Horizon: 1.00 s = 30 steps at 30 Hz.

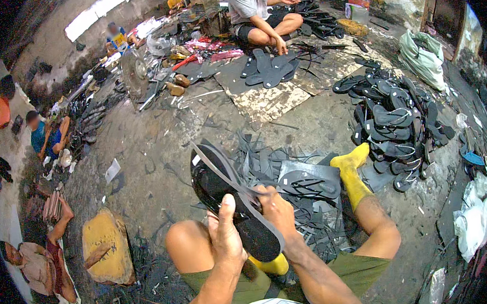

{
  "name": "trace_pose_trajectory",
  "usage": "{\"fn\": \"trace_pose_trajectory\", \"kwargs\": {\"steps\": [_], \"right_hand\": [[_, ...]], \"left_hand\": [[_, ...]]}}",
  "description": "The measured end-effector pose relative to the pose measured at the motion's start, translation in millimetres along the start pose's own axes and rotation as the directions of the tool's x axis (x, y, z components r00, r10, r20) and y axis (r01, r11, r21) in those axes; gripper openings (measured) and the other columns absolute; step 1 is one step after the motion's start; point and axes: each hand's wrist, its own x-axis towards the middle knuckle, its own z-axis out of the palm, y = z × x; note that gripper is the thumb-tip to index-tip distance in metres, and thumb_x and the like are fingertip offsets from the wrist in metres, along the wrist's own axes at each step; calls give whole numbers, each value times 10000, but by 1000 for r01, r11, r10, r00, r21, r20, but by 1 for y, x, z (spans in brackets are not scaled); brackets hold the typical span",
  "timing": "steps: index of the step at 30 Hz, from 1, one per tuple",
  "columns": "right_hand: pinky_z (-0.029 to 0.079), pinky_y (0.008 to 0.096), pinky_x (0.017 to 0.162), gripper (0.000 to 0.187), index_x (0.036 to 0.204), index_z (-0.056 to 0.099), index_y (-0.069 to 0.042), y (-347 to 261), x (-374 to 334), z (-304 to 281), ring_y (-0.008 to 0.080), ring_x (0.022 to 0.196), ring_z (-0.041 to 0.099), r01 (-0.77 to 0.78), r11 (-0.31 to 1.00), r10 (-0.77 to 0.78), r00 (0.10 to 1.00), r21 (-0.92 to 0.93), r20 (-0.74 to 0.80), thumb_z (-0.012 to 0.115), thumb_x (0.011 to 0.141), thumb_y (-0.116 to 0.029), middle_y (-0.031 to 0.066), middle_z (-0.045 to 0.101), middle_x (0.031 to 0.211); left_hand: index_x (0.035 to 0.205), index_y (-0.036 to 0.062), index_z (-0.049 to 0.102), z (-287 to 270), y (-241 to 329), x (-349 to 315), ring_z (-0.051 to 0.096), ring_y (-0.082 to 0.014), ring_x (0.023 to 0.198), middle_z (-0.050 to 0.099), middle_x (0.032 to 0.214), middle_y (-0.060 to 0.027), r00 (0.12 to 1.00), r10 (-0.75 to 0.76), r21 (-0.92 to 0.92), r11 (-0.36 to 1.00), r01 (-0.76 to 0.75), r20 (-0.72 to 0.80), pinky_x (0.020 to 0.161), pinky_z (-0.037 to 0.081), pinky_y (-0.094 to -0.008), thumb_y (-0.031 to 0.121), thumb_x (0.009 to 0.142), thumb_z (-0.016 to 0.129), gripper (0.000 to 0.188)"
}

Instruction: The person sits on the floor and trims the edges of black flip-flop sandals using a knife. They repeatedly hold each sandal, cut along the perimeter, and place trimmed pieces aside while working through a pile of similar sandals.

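A black flip-flop sole (255, 231) with a grey edge is held up in front of me, tilted, over my lap. My left hand (225, 230) is closed around its side, with the thumb along the near face. A thin grey strip (212, 160) curves away from the sole's edge and runs down to my right hand (277, 211). That hand is closed against the opposite edge; what its fingers hold is hidden. Just beyond, finished-looking black flip-flops (306, 184) lie on a dark grey sheet (319, 170) by my yellow-socked foot (348, 164).
Heaped black flip-flops (392, 117) stand to the right. Rubber offcuts (318, 223) litter the floor between my legs. A worn yellow block (107, 248) sits at left. Ahead, a seated person (252, 14) reaches toward soles (271, 70) on a board. More people sit at left.
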Motion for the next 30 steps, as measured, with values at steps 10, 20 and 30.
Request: {"fn": "trace_pose_trajectory", "kwargs": {"steps": [10,20,30], "right_hand": [[381,260,461,183,1108,661,-67,18,58,-41,57,502,492,-46,901,102,989,431,-108,691,950,-153,-40,547,597],[424,229,483,286,1209,624,-35,-24,7,-70,50,546,506,-394,568,354,910,723,217,693,960,-157,-21,604,738],[558,389,674,343,1152,610,-27,-42,-31,-68,258,721,731,-204,853,51,949,481,312,729,941,-269,154,722,795]], "left_hand": [[1371,70,465,-52,-2,11,539,-158,699,526,877,-71,589,-143,-501,390,772,795,575,481,-295,371,946,665,558],[1401,59,437,-52,-13,16,609,-196,755,552,875,-68,570,-99,-501,371,782,816,650,571,-424,361,976,622,553],[1407,35,426,-47,39,11,578,-248,1227,590,1316,-127,992,-24,83,996,13,127,1075,462,-422,529,957,637,701]]}}
